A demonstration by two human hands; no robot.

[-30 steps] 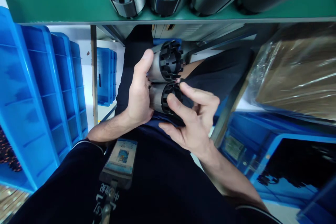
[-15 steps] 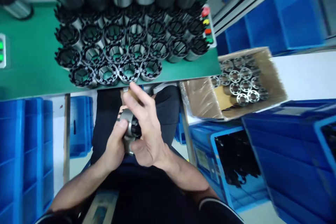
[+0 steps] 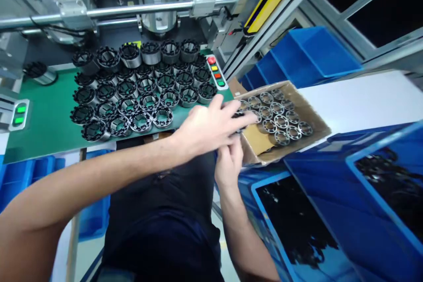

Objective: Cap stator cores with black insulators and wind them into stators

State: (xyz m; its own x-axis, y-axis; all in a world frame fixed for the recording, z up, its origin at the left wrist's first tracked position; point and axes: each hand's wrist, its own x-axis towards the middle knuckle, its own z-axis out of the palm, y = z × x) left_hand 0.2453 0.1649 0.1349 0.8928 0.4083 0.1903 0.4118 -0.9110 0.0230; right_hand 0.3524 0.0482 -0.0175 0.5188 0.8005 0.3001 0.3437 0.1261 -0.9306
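Observation:
At the near-left edge of the cardboard box (image 3: 310, 131), my left hand (image 3: 211, 123) reaches across from the left, its fingers curved over a stator core (image 3: 238, 115). Only a dark bit of that core shows between the fingers. My right hand (image 3: 229, 163) comes up from below, thumb and fingers closed against the underside of the same core; the grip is partly hidden. Inside the box stand several bare metal stator cores (image 3: 281, 121). To the left, rows of stator cores with black toothed end pieces (image 3: 128, 105) stand on the green worktop (image 3: 49, 116).
A button panel (image 3: 216, 72) sits at the worktop's right end, with another green-button panel (image 3: 20, 115) on the left. Behind is a machine with a horizontal metal rod (image 3: 142, 7). Blue bins (image 3: 291, 216) with black parts stand at right. One core (image 3: 40, 73) lies on its side.
Both hands have moved from over my lap to the right, up to the box, with the stator core between them. My view has tilted up, showing more of the machine.

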